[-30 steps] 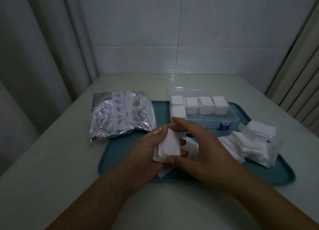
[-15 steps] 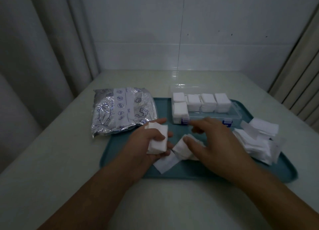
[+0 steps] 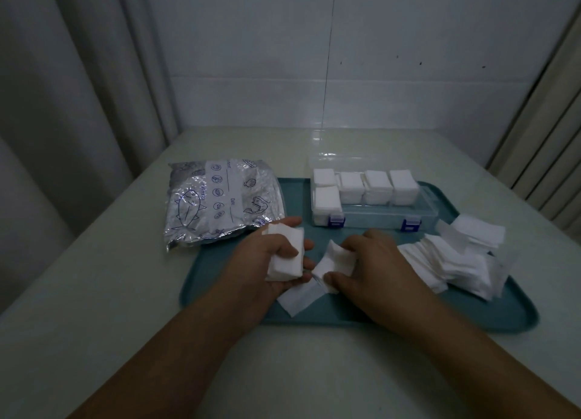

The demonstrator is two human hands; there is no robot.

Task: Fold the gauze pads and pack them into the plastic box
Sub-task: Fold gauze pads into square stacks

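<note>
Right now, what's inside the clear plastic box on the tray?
The plastic box holds five stacks of folded gauze along its back and left. Its front right looks empty. Stack depth is hidden.

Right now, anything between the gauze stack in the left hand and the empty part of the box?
Nothing visible. The left hand holds the gauze stack over the tray; the box sits open beyond it, front row empty right of one filled slot.
</note>
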